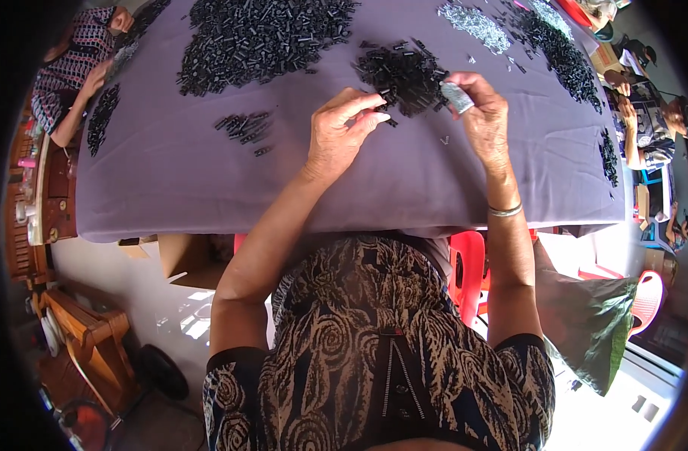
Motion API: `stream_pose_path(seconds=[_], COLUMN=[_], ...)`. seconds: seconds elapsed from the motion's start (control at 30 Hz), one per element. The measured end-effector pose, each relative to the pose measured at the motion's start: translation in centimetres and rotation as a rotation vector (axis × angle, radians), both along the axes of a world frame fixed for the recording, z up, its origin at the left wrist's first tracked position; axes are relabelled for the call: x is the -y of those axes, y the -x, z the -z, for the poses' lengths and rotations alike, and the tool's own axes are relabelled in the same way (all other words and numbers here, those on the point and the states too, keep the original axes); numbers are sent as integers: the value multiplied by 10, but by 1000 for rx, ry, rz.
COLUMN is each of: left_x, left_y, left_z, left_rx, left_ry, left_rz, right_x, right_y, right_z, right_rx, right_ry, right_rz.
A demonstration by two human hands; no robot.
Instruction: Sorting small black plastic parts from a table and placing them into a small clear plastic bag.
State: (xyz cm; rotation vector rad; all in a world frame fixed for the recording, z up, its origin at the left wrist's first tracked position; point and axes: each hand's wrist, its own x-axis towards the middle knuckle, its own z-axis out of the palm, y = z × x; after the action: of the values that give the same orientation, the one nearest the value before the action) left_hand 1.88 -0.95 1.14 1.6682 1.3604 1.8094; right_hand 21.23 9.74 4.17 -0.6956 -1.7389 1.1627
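In front of me my left hand [335, 135] is closed in a pinch, with a small black piece [384, 106] at the tips of thumb and forefinger. To its right, my right hand [487, 128] has its fingers curled together at the edge of a small heap of black parts [408, 75]. A silver-grey wrap [457, 96] covers its thumb or lies against it. What those fingers hold, if anything, is hidden. Left of my left hand lies a small group of short black cylindrical parts [244, 128].
A purple cloth [284, 199] covers the table. Large black heaps lie at the far left [261, 37] and far right [562, 60], beside a pile of clear or silvery bits [475, 28]. Other people sit at both sides. A cardboard box [186, 259] stands under the near edge.
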Motion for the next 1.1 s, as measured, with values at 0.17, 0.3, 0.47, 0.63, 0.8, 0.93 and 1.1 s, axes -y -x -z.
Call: stream_pose_path(seconds=[0.17,0.3,0.47,0.63,0.8,0.93,1.1], left_x=[4,3,-2,-1,0,0,-2], left_y=[2,4,5,5,3,1,-2], left_z=[-2,3,6,7,6,7,9], left_rx=[122,292,321,343,339,316,419], left_ry=[109,110,132,129,126,189,211], left_rz=[94,140,81,74,141,132,205], right_x=[-16,-15,-13,-4,-4,4,18], right_y=[-43,-66,-79,-79,-72,-58,-11], right_z=[0,-5,9,5,3,-4,-17], right_rx=[156,333,440,534,755,572,238], right_ry=[10,40,2,-83,-219,-113,303], right_rz=[92,101,60,43,-18,-45,-295])
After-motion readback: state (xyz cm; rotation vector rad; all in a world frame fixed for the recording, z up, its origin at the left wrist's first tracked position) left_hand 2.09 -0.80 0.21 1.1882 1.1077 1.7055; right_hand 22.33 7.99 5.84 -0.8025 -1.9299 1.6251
